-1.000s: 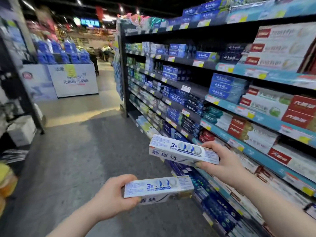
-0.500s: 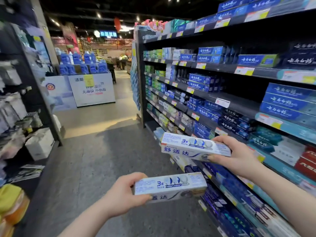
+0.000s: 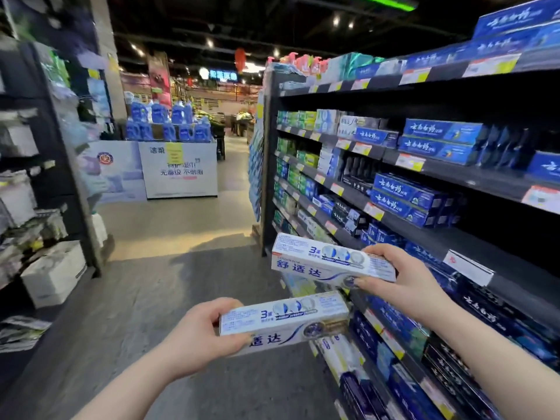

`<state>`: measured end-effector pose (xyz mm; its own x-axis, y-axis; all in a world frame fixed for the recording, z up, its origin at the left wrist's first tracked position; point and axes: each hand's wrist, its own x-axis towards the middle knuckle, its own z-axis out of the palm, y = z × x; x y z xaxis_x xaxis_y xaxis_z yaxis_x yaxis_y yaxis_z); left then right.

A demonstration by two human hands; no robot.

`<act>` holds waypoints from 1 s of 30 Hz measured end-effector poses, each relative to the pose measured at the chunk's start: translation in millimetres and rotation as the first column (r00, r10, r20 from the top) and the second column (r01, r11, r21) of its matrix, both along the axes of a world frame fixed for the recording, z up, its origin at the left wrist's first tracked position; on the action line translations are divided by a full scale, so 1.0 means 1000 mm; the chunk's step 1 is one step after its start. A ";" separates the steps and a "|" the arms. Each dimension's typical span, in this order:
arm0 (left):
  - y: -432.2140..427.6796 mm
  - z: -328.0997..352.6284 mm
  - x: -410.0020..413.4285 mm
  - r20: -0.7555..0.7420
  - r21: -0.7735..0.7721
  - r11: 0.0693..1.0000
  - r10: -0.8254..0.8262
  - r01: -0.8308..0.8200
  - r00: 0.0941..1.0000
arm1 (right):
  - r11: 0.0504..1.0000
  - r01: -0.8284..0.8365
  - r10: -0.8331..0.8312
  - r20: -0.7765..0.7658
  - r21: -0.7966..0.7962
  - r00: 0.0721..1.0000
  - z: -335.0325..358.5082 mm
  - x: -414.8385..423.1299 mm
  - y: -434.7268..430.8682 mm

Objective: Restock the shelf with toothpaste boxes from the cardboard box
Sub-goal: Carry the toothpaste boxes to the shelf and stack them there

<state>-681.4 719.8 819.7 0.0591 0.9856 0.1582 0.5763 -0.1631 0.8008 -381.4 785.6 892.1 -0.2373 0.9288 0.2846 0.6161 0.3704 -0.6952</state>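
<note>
toothpaste box (image 3: 285,321) per hand, apparently

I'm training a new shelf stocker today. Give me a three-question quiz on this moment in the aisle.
1. True or false: each hand holds one toothpaste box.
2. Which box is higher in the view? A) the right hand's B) the left hand's
3. Fill in: the toothpaste shelves stand on the person's ____ side.

Key:
1. True: the left hand holds the lower box, the right hand holds the upper box.
2. A
3. Right, where the shelves run.
</note>
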 end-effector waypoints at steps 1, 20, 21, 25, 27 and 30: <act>0.017 -0.001 -0.007 0.003 0.001 1.000 0.003 -0.003 1.000 | 1.000 -0.002 0.002 0.005 0.005 1.000 0.001 -0.007 0.017; 0.423 0.036 -0.109 -0.031 0.021 0.930 -0.365 0.366 0.930 | 0.920 0.354 -0.372 0.083 0.170 0.925 0.030 -0.102 0.308; 0.440 0.036 -0.104 -0.021 0.022 0.919 -0.392 0.393 0.920 | 0.908 0.378 -0.398 0.096 0.182 0.912 0.034 -0.098 0.319; 0.511 0.041 -0.084 -0.022 0.049 0.883 -0.466 0.467 0.884 | 0.852 0.444 -0.488 0.117 0.277 0.865 0.059 -0.083 0.381; 0.549 0.048 -0.074 -0.039 0.067 0.874 -0.479 0.481 0.877 | 0.825 0.466 -0.522 0.114 0.318 0.846 0.075 -0.078 0.418; 0.609 0.067 -0.059 -0.051 0.097 0.861 -0.497 0.500 0.866 | 0.789 0.480 -0.553 0.103 0.384 0.826 0.098 -0.068 0.480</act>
